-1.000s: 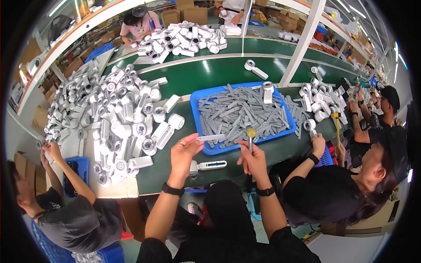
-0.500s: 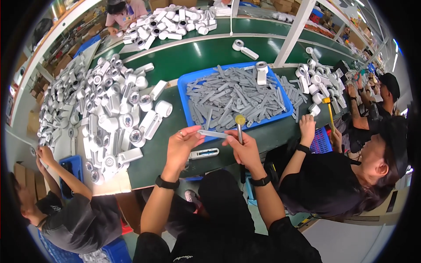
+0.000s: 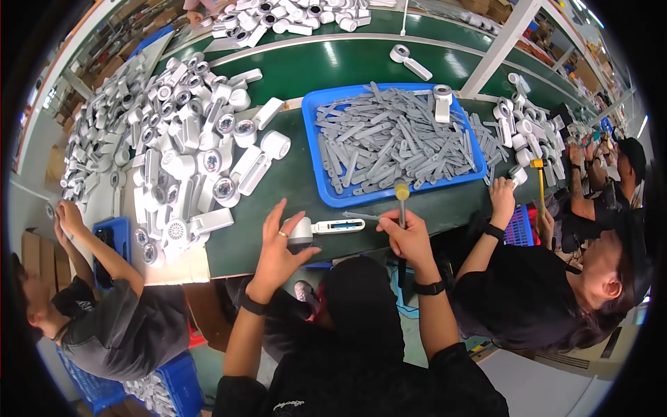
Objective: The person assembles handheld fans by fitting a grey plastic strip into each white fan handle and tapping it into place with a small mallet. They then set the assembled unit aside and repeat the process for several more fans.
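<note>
A white handheld fan (image 3: 339, 226) lies on the green bench in front of me, with an open slot in its handle showing blue and dark parts. My left hand (image 3: 276, 250) is open around the fan's round head, thumb and fingers spread; whether it touches is hard to tell. Just right of the handle, my right hand (image 3: 410, 240) is closed on a mallet (image 3: 401, 192) with a yellow head and dark grip. Between that hand's thumb and finger is also one end of a thin grey plastic strip (image 3: 360, 215), pointing left above the fan handle.
A blue tray (image 3: 321, 186) full of grey strips stands beyond my hands. White fans (image 3: 177, 167) are heaped at left, with more piles (image 3: 524, 132) at right and far back. Co-workers sit on both sides; the right one's hand (image 3: 503, 201) is near the tray, beside another yellow-headed mallet (image 3: 538, 165).
My left hand has let go of the grey strip and moved down, spreading around the fan's head. The strip stays in my right hand with the mallet. The whole view has shifted slightly.
</note>
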A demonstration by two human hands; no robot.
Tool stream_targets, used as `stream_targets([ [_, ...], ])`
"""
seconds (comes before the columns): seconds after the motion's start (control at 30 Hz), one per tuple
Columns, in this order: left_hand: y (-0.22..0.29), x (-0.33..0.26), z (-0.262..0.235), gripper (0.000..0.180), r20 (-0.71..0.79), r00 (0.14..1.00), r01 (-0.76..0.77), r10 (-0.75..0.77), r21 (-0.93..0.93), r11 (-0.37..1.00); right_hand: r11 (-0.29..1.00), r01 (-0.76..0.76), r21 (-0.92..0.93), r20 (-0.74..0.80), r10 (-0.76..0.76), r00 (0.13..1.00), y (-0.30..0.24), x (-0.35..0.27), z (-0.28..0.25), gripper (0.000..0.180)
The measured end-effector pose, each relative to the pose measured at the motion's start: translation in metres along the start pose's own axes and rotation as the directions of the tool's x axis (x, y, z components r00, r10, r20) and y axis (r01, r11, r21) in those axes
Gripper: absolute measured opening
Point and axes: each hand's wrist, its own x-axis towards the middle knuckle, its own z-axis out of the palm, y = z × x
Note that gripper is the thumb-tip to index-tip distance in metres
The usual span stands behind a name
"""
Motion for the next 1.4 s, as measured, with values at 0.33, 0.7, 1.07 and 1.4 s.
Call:
stream_targets([
  [0.33,0.002,0.008,0.005,0.058,-0.05,0.951,0.303,-0.306,-0.058,0.951,0.992,-0.026,0.123,0.043,0.021,0.999,0.009,-0.005,0.003,0.017],
  [0.7,0.024,0.053,0.007,0.061,0.01,0.81,0.53,-0.587,0.419,0.738,0.994,-0.001,-0.112,0.042,0.006,0.999,-0.002,-0.009,0.014,0.023],
  [1.07,-0.01,0.025,0.027,0.044,-0.082,0.992,-0.096,0.092,-0.044,0.994,0.962,-0.038,-0.27,0.058,0.055,0.997,-0.005,0.007,0.038,0.021],
  [1.4,-0.018,0.031,0.024,0.041,-0.086,0.966,-0.245,0.245,0.012,0.969,0.85,0.044,-0.525,0.093,0.007,0.996,-0.004,0.019,0.035,0.018],
])
